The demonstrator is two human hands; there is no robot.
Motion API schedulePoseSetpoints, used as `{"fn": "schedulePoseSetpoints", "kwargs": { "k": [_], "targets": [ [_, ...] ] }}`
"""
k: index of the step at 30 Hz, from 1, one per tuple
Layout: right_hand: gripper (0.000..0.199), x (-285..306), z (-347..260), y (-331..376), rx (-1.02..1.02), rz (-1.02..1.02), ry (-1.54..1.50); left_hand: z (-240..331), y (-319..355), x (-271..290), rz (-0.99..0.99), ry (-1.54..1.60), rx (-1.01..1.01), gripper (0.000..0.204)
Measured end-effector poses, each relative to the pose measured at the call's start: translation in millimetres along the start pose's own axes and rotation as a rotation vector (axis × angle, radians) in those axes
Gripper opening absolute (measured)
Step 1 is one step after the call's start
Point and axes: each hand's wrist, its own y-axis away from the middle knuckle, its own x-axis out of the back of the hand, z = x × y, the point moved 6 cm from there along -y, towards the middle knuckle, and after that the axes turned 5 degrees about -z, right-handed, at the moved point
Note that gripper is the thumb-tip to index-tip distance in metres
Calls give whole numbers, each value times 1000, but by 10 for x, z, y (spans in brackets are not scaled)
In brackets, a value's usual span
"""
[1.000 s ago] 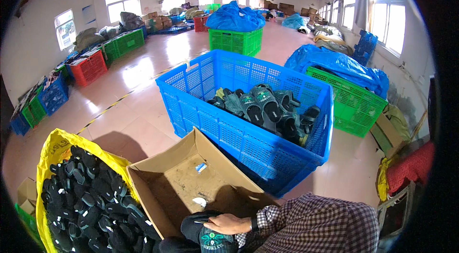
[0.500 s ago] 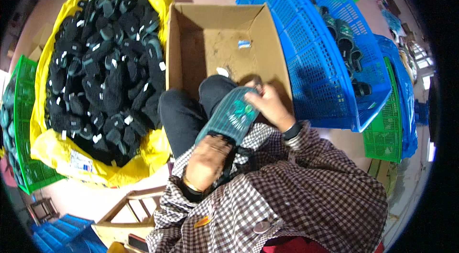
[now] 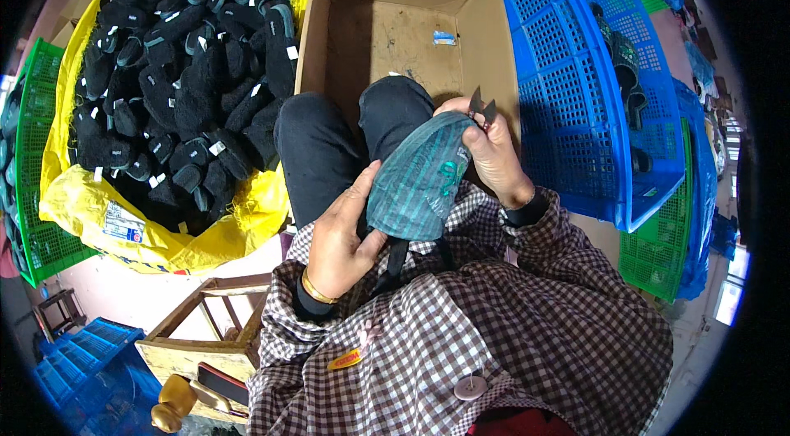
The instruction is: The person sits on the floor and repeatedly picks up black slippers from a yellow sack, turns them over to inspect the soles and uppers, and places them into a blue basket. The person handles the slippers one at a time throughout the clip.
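A dark teal ribbed slipper (image 3: pixel 420 181) with green embroidery is held over my lap. My left hand (image 3: pixel 341 230) grips its near left edge, thumb underneath at the opening and fingers along the side. With my right hand (image 3: pixel 490 152) I pinch the far right end of the slipper, thumb on top. The same hand also holds a small pair of thread snips (image 3: pixel 484 107), its dark blades pointing up and apart. The palm side of the right hand is hidden.
An open cardboard box (image 3: pixel 502 49) stands before my knees. To the left is a yellow sack (image 3: pixel 58 181) full of black slippers (image 3: pixel 177 65). A blue crate (image 3: pixel 559 98) with slippers leans at right. A wooden stool (image 3: pixel 197 354) is at lower left, a green crate (image 3: pixel 41 148) beyond the sack.
My left hand has come out of the slipper's opening and now grips its edge from outside. The slipper has turned, and the snips' blades now show above my right hand.
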Motion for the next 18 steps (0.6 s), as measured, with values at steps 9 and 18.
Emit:
{"fn": "schedulePoseSetpoints", "kwargs": {
  "k": [9,18],
  "targets": [
    [66,171,91,-17,-101,-125,103,52,26,70,32,4,-91,68],
    [30,300,285,-193,-223,366,-267,-209,15,12,123,697,278,60]
  ]
}}
